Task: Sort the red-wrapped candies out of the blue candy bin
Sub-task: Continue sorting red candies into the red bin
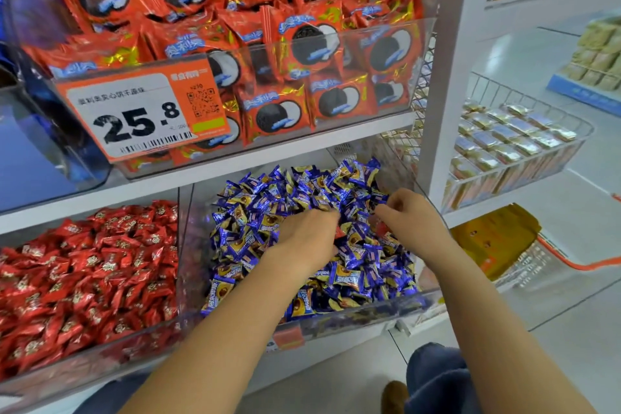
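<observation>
A clear bin (363, 316) on the lower shelf is heaped with blue-wrapped candies (295, 191). Both hands are in that heap. My left hand (305, 235) lies palm down on the pile with its fingertips dug in among the wrappers; whether it holds anything is hidden. My right hand (406, 212) is beside it, its fingers curled down into the candies. A red-wrapped candy (381, 228) shows just under the right hand, and a sliver of red (338, 231) peeks out between the two hands. To the left stands a second clear bin (100, 351) full of red-wrapped candies (87, 272).
Above, a clear bin of red cookie packs (302, 54) carries an orange 25.8 price tag (141, 114). At right, a white shelf post (443, 77), a wire basket of gold-wrapped sweets (514, 144) and an orange-rimmed wire basket (524, 259). My knee (437, 376) is below.
</observation>
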### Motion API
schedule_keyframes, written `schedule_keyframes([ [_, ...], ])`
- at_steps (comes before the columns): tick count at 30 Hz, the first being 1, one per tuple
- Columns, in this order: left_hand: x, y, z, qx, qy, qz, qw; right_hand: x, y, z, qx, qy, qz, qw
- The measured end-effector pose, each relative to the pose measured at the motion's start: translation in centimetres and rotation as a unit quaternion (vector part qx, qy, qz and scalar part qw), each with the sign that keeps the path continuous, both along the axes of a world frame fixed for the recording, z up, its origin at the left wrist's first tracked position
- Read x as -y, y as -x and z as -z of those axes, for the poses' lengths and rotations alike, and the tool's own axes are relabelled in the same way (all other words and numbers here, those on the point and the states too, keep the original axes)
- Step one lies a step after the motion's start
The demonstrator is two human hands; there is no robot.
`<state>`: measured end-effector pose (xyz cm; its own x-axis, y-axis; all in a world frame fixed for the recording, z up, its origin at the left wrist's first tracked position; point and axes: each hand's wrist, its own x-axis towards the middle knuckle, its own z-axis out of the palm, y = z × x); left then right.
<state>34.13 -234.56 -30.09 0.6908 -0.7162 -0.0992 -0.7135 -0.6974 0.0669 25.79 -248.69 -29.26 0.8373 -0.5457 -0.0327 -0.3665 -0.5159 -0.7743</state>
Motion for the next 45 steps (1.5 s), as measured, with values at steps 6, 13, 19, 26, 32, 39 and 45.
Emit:
schedule_keyframes([
  [6, -2.7, 0.2, -0.3, 0.004, 0.24, -0.051, 0.97, 0.3, -1.3, 0.7, 0.045, -0.11, 0.023, 0.993],
  [13, -10.0, 0.2, -1.9, -0.132, 0.449, -0.176, 0.866, -2.9, -0.7, -0.1, 0.043, -0.122, -0.011, 0.991],
  [19, -12.9, 0.6, -3.0, -0.143, 0.466, -0.178, 0.855, -7.2, 0.6, -0.1, 0.0, -0.08, -0.083, 0.993],
  [26, -17.8, 4.6, -3.9, -0.305, 0.466, -0.241, 0.795, -18.3, 1.6, -2.2, 0.155, 0.016, -0.195, 0.968],
  [32, -21.3, 4.3, -3.1, -0.363, 0.535, -0.309, 0.697, -22.6, 0.8, -1.7, 0.146, 0.082, -0.259, 0.951],
  [39, -26.8, -1.4, -2.8, -0.121, 0.296, -0.344, 0.883, -15.9, -0.1, -0.4, -0.022, 0.307, -0.283, 0.908],
  [45, -22.4, 1.8, -1.1, 0.057, 0.155, -0.257, 0.952, -13.8, -0.9, 0.8, -0.1, 0.351, -0.363, 0.857],
])
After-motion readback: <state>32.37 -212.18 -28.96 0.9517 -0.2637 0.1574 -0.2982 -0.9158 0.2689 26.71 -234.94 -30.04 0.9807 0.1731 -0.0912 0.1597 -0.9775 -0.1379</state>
